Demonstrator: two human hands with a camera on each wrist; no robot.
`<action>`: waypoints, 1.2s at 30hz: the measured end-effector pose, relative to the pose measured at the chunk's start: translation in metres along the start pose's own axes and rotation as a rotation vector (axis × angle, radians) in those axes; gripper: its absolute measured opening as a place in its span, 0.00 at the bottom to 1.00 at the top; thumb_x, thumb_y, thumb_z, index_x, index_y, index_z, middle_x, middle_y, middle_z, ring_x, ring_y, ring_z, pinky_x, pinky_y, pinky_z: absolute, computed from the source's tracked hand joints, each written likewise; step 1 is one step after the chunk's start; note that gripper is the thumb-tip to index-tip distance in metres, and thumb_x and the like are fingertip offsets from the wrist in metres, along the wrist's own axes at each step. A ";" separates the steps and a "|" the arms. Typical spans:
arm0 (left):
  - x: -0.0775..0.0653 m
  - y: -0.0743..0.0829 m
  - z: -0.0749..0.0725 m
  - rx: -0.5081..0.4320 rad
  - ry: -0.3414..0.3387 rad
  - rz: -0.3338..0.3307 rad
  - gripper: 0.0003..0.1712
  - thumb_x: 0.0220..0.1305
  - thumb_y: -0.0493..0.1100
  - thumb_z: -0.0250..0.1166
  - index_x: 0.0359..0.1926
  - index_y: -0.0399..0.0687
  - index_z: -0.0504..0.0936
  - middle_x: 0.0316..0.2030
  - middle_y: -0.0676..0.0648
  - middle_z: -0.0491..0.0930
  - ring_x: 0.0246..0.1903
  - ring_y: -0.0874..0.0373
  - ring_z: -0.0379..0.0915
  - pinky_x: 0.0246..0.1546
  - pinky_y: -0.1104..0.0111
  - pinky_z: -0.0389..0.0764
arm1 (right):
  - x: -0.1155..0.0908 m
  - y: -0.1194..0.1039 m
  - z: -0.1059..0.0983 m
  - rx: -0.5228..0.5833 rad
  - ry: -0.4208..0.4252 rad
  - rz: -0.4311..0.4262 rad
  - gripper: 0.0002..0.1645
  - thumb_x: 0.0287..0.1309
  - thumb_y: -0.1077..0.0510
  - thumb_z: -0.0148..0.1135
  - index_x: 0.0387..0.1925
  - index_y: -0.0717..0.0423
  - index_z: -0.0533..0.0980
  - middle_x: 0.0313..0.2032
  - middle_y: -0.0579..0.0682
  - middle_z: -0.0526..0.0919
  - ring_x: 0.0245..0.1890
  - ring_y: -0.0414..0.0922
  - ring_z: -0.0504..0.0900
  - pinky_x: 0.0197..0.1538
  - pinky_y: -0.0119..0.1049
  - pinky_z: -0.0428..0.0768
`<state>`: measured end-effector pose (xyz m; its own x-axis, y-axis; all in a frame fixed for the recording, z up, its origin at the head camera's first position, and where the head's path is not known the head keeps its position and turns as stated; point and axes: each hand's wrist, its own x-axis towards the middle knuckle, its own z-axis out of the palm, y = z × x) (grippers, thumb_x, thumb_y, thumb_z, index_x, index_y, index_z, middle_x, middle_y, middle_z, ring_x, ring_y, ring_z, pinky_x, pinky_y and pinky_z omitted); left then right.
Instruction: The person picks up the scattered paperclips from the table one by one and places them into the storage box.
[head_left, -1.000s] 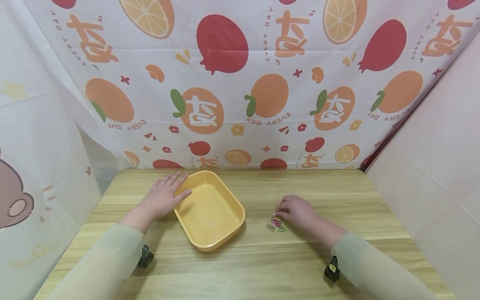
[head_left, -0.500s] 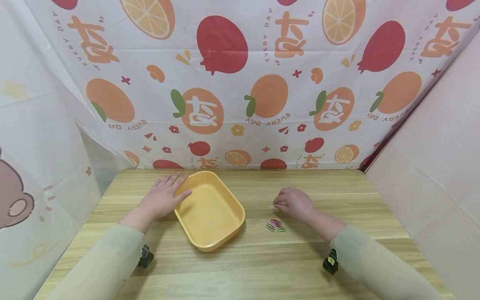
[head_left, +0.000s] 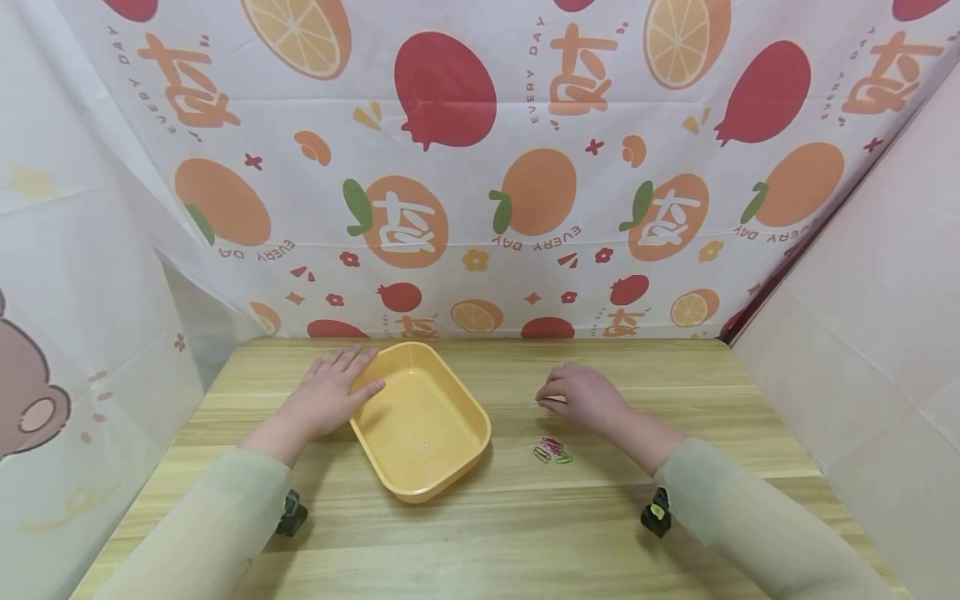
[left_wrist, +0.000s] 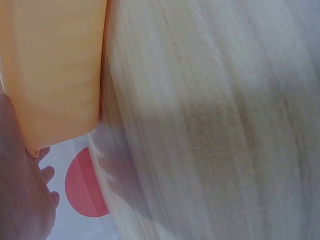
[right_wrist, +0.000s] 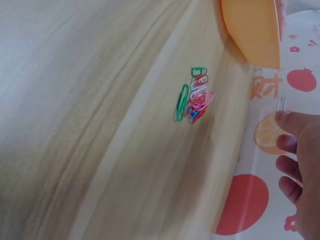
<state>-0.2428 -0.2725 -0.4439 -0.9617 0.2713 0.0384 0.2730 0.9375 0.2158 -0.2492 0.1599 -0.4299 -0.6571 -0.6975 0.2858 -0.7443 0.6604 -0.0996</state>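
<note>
My right hand pinches a white paper clip between thumb and fingertips, above the table; the clip's end points toward the tray. Below it, a small pile of coloured paper clips, pink, red, green and blue among them, lies on the wood. To the left stands a yellow rectangular tray, turned at an angle, with a pale paper clip on its floor. My left hand rests at the tray's left rim, fingers spread fairly straight along the outside and thumb reaching over the inside.
The wooden table ends at a fruit-print curtain behind. Pale cloth walls enclose both sides. A small black device sits at the right wrist and another at the left.
My right hand has lifted the white paper clip off the pile and moved up and slightly left with it. The left hand and tray have stayed in place.
</note>
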 end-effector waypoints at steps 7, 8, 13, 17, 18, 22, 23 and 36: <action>-0.001 0.002 -0.001 0.001 0.000 0.001 0.48 0.70 0.75 0.37 0.78 0.48 0.51 0.75 0.32 0.49 0.73 0.29 0.42 0.70 0.36 0.39 | 0.011 -0.005 -0.004 0.005 0.008 -0.044 0.05 0.58 0.54 0.72 0.36 0.47 0.88 0.32 0.40 0.82 0.34 0.40 0.79 0.40 0.36 0.81; -0.001 0.002 -0.001 0.001 -0.002 0.001 0.48 0.70 0.75 0.37 0.78 0.48 0.51 0.75 0.32 0.49 0.73 0.29 0.41 0.70 0.36 0.38 | 0.012 -0.006 -0.004 0.001 0.011 -0.051 0.05 0.58 0.54 0.72 0.36 0.47 0.88 0.32 0.40 0.82 0.34 0.39 0.79 0.40 0.36 0.81; 0.000 0.000 0.000 0.001 -0.003 -0.002 0.48 0.70 0.75 0.37 0.78 0.49 0.51 0.75 0.33 0.49 0.73 0.30 0.41 0.70 0.36 0.38 | 0.021 -0.011 -0.007 -0.009 0.018 -0.078 0.05 0.59 0.52 0.71 0.36 0.46 0.88 0.32 0.39 0.82 0.34 0.39 0.78 0.38 0.34 0.80; 0.001 -0.001 0.001 0.001 -0.003 -0.004 0.48 0.70 0.75 0.37 0.78 0.50 0.51 0.75 0.33 0.49 0.73 0.30 0.41 0.70 0.36 0.39 | 0.028 -0.016 -0.009 -0.013 0.015 -0.106 0.05 0.60 0.52 0.71 0.36 0.45 0.88 0.32 0.38 0.83 0.34 0.38 0.78 0.38 0.34 0.79; 0.001 -0.001 0.001 0.000 -0.003 -0.004 0.48 0.70 0.75 0.37 0.78 0.50 0.51 0.75 0.33 0.49 0.73 0.30 0.41 0.70 0.36 0.39 | 0.030 -0.018 -0.010 -0.016 0.016 -0.116 0.05 0.60 0.52 0.70 0.36 0.45 0.88 0.32 0.38 0.83 0.34 0.38 0.78 0.38 0.33 0.79; 0.002 -0.002 0.002 -0.005 0.002 -0.007 0.47 0.71 0.74 0.39 0.78 0.50 0.52 0.75 0.33 0.49 0.73 0.30 0.42 0.71 0.36 0.40 | 0.040 -0.026 -0.012 -0.021 0.032 -0.176 0.04 0.60 0.53 0.71 0.36 0.44 0.88 0.33 0.38 0.83 0.34 0.38 0.77 0.38 0.33 0.79; 0.001 -0.002 0.002 -0.006 0.003 -0.009 0.46 0.71 0.73 0.39 0.78 0.50 0.52 0.75 0.33 0.49 0.73 0.31 0.41 0.71 0.36 0.41 | 0.044 -0.029 -0.012 -0.023 0.035 -0.195 0.04 0.60 0.53 0.71 0.36 0.44 0.88 0.33 0.39 0.83 0.34 0.39 0.77 0.39 0.33 0.79; 0.000 -0.002 0.001 -0.014 -0.001 -0.012 0.46 0.71 0.73 0.39 0.78 0.50 0.51 0.76 0.34 0.48 0.73 0.31 0.41 0.71 0.38 0.38 | 0.089 -0.063 -0.008 -0.184 -0.055 -0.458 0.08 0.60 0.59 0.68 0.34 0.41 0.86 0.30 0.39 0.78 0.31 0.40 0.71 0.35 0.31 0.72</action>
<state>-0.2437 -0.2738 -0.4449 -0.9648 0.2606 0.0343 0.2614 0.9374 0.2299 -0.2597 0.0581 -0.3907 -0.2768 -0.9377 0.2101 -0.9277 0.3178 0.1958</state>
